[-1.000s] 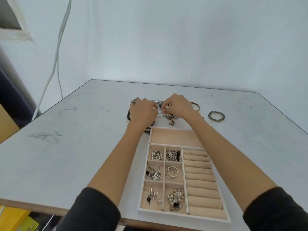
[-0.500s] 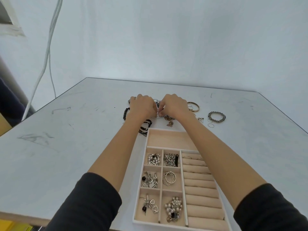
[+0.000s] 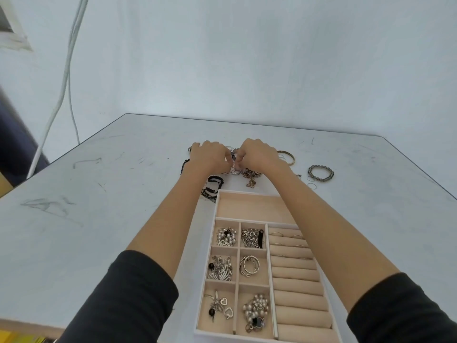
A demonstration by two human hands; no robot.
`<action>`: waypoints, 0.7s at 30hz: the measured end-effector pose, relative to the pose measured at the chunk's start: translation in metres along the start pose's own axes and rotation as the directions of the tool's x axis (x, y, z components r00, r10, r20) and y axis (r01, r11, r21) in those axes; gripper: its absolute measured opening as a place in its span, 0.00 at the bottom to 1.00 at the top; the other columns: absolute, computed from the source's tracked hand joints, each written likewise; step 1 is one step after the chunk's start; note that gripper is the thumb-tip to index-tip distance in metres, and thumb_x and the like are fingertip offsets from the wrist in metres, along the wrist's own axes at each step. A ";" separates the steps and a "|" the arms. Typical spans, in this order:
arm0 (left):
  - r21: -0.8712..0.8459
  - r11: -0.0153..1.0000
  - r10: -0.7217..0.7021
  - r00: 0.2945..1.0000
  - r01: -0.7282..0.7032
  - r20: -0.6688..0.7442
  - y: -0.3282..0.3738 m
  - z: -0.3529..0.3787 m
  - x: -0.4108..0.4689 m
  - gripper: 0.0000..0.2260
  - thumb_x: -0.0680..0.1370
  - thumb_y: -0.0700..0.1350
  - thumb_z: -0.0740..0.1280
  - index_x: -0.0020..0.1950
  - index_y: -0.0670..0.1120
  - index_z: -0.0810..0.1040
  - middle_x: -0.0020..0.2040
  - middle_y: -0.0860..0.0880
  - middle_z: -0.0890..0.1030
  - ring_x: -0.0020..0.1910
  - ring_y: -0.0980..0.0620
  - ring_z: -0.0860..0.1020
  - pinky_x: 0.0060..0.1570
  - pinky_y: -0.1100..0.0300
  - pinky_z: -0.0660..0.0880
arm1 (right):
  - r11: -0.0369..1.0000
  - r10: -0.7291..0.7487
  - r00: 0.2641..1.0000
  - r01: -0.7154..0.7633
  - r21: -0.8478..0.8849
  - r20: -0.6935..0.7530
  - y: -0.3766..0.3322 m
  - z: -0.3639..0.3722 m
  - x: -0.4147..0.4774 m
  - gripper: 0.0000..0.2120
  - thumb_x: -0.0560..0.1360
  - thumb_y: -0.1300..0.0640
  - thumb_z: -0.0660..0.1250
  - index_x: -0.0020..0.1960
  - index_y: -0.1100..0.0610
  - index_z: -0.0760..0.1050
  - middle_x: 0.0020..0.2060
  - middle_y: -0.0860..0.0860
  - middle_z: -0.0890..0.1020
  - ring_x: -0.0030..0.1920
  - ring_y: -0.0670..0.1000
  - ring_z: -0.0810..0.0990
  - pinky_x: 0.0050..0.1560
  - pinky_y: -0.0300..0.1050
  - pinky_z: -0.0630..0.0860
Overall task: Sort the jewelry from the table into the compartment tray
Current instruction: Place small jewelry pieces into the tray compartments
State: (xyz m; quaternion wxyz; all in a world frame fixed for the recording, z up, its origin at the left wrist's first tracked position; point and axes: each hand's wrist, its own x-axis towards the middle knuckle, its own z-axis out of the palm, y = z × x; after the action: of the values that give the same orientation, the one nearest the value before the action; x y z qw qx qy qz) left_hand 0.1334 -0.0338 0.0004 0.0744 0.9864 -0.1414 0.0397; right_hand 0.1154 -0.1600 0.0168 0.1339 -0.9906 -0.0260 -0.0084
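Jewelry pile (image 3: 251, 174) still on table (image 3: 123, 194), just past tray (image 3: 243, 193) far rim. L hand (image 3: 210, 157) + R hand (image 3: 258, 154) stay put, both pinching silver piece (image 3: 233, 167), prob. untangling; view poor. Nothing added to tray.

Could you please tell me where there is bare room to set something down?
Free: the far compartment of the tray; the table left of the left forearm, and right of the tray nearer than the beaded bracelet. Crowded: beyond the tray around the left hand and right hand, and the six small compartments.
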 end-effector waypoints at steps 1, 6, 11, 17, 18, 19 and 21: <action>0.001 1.000 0.005 1.000 -0.005 -0.005 -0.001 0.000 0.000 0.10 0.74 0.49 0.64 0.52 0.59 0.80 0.58 0.52 0.78 0.61 0.48 0.72 0.60 0.51 0.62 | 1.000 0.002 1.000 -0.002 0.007 0.003 0.000 -0.001 0.000 0.07 0.69 0.59 0.73 0.47 0.52 0.83 0.46 0.50 0.82 0.45 0.54 0.79 0.41 0.44 0.68; 0.002 1.000 0.028 1.000 -0.028 -0.004 -0.002 -0.001 0.001 0.06 0.72 0.52 0.69 0.49 0.60 0.80 0.54 0.54 0.78 0.59 0.49 0.71 0.57 0.52 0.61 | 0.999 0.001 1.000 -0.002 -0.050 -0.031 -0.005 0.001 0.002 0.12 0.67 0.53 0.76 0.49 0.54 0.81 0.44 0.51 0.81 0.44 0.54 0.79 0.43 0.43 0.69; -0.013 0.999 0.035 0.999 -0.035 0.010 -0.003 -0.004 0.003 0.07 0.71 0.52 0.71 0.49 0.59 0.80 0.54 0.54 0.77 0.59 0.49 0.70 0.57 0.53 0.61 | 0.998 -0.004 0.999 0.002 -0.060 -0.036 -0.006 0.003 0.004 0.12 0.68 0.53 0.75 0.49 0.54 0.81 0.44 0.51 0.80 0.44 0.54 0.79 0.43 0.44 0.70; -0.006 1.000 0.023 0.995 -0.022 0.097 -0.003 0.000 0.007 0.08 0.74 0.51 0.67 0.52 0.58 0.77 0.60 0.50 0.74 0.64 0.47 0.67 0.65 0.49 0.60 | 1.000 0.007 1.000 -0.008 -0.025 -0.026 -0.003 0.002 0.002 0.10 0.69 0.57 0.74 0.50 0.56 0.82 0.45 0.52 0.82 0.41 0.54 0.77 0.38 0.42 0.67; 0.006 1.000 0.018 0.994 -0.018 0.105 -0.002 0.000 0.008 0.10 0.75 0.51 0.66 0.55 0.56 0.78 0.62 0.49 0.74 0.65 0.46 0.66 0.66 0.49 0.60 | 0.999 0.008 1.000 -0.009 -0.035 -0.022 -0.003 0.002 0.002 0.10 0.69 0.58 0.74 0.50 0.56 0.82 0.47 0.52 0.82 0.42 0.54 0.77 0.39 0.43 0.68; 0.019 1.000 0.012 0.993 -0.014 0.118 -0.001 0.000 0.008 0.11 0.75 0.50 0.65 0.58 0.55 0.77 0.63 0.48 0.73 0.66 0.46 0.65 0.66 0.48 0.60 | 0.999 0.008 1.000 -0.009 -0.041 -0.016 -0.004 0.002 0.003 0.10 0.69 0.58 0.74 0.50 0.55 0.82 0.47 0.52 0.82 0.42 0.54 0.77 0.40 0.43 0.68; 0.047 0.999 0.001 0.989 -0.008 0.148 0.000 -0.001 0.009 0.13 0.76 0.48 0.64 0.60 0.52 0.77 0.64 0.47 0.72 0.67 0.45 0.64 0.67 0.48 0.60 | 0.999 0.004 1.000 -0.004 -0.041 -0.002 -0.004 0.003 0.004 0.10 0.69 0.58 0.74 0.50 0.55 0.81 0.48 0.52 0.82 0.45 0.55 0.79 0.41 0.44 0.69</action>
State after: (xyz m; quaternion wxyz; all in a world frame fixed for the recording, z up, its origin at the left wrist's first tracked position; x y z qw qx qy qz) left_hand 0.1423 -0.0365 0.0027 0.0400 0.9878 -0.1477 -0.0300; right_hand 0.1196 -0.1554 0.0149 0.1136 -0.9932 -0.0238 -0.0098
